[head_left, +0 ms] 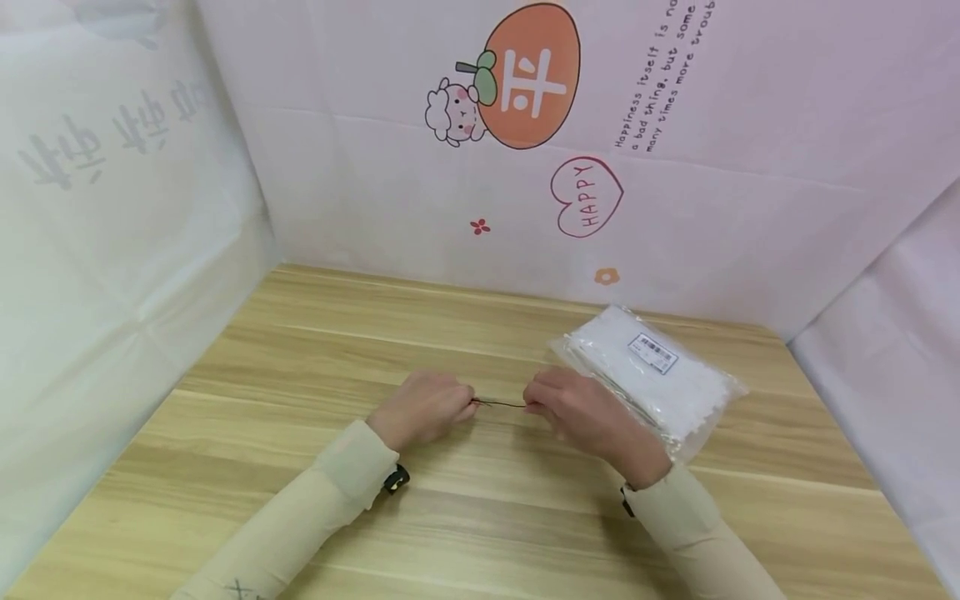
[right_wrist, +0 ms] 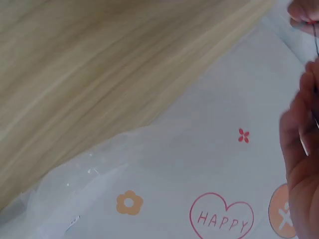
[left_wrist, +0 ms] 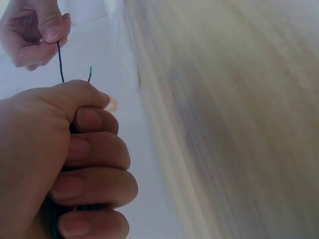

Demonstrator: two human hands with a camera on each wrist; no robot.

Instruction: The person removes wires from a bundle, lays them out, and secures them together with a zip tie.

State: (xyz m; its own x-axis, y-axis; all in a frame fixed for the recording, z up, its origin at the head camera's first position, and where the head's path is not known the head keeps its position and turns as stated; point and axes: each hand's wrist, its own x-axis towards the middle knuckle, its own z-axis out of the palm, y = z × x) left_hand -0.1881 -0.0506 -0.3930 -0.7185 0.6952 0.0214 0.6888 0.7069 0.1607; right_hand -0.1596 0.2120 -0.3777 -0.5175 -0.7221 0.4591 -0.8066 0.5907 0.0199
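Head view: table (head_left: 360, 333) spreads left of the left hand (head_left: 427, 408) and on the near side of both hands. Far edge lies beyond the hands, against a printed sheet (head_left: 360, 183). Tight side is the right: a clear bag (head_left: 678, 400) sits just beyond the right hand (head_left: 581, 412) and beside its wrist. Forearms come in from the near side, angled inward, fingertips facing across a small gap. Thin dark cord (head_left: 506, 405) spans that gap, long axis left to right, near level.

Left wrist view: table edge runs beside the left hand, sheet behind it. Left hand is curled closed on the cord, thumb on top; dark green strands (left_wrist: 50, 219) show under the lower fingers. Right hand pinches the cord between thumb and finger. Cord runs nearly straight between the hands; a short green-tipped end (left_wrist: 90, 70) sticks up past the left thumb.

Right wrist view: right hand is cut by the frame, so its grip can't be told here. Cord runs from its fingertips toward the left hand, also cropped.
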